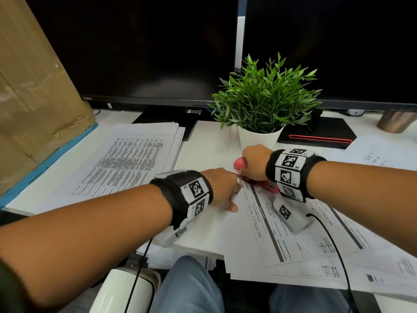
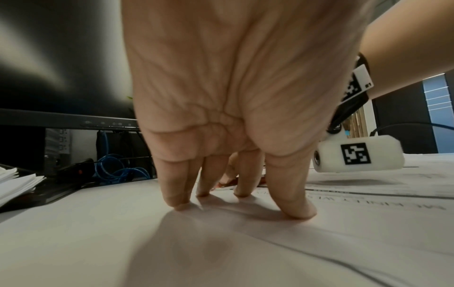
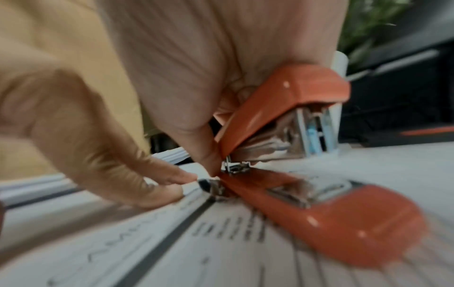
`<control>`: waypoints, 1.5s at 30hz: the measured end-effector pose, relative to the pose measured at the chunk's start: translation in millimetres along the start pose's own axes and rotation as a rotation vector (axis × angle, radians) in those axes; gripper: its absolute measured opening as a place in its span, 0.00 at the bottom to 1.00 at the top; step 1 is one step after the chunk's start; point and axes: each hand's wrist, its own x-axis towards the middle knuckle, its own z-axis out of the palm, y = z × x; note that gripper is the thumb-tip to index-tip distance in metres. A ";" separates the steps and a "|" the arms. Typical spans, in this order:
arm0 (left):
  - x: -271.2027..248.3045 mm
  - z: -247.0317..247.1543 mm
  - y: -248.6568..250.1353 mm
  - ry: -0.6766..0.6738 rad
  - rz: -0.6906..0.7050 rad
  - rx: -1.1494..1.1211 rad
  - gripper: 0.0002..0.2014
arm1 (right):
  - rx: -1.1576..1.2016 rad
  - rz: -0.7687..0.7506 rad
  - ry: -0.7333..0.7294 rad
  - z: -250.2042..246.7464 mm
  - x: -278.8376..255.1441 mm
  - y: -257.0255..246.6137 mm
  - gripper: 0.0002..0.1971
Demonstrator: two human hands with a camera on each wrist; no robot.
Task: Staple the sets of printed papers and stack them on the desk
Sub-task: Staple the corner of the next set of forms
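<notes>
A red stapler (image 1: pixel 240 164) is gripped by my right hand (image 1: pixel 255 162) over the top corner of a printed paper set (image 1: pixel 282 229) headed "McKinley West Campus". In the right wrist view the stapler (image 3: pixel 326 217) gapes wide at its hinge. Its base lies on the printed sheet (image 3: pixel 221 252) and its top arm is raised in my right hand (image 3: pixel 203 108). My left hand (image 1: pixel 223 188) presses the paper just left of the stapler. In the left wrist view its fingertips (image 2: pixel 299 211) stand straight on the sheet (image 2: pixel 221 242).
A thick stack of printed sheets (image 1: pixel 135 154) lies at the back left. A potted plant (image 1: pixel 264 98) stands just behind my hands, before two dark monitors (image 1: pixel 135 46). A cardboard box (image 1: pixel 33 86) lines the left edge. More loose printed sheets (image 1: pixel 379 267) and a metal cup (image 1: pixel 394 120) are at the right.
</notes>
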 end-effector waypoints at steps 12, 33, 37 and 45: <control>-7.2 2.2 -3.6 -0.013 0.000 -0.082 0.22 | 0.059 -0.120 0.114 8.9 -11.2 -8.0 0.16; -23.5 12.2 12.8 0.124 -0.056 -0.125 0.22 | 0.089 -0.250 0.048 9.3 -7.4 3.2 0.17; -32.6 16.1 0.8 0.243 -0.207 -0.329 0.19 | 0.128 -0.359 0.010 9.5 -17.1 0.2 0.18; -36.1 30.6 -5.5 -0.017 -0.243 -0.214 0.38 | 0.110 -0.423 0.035 12.8 -31.9 1.9 0.18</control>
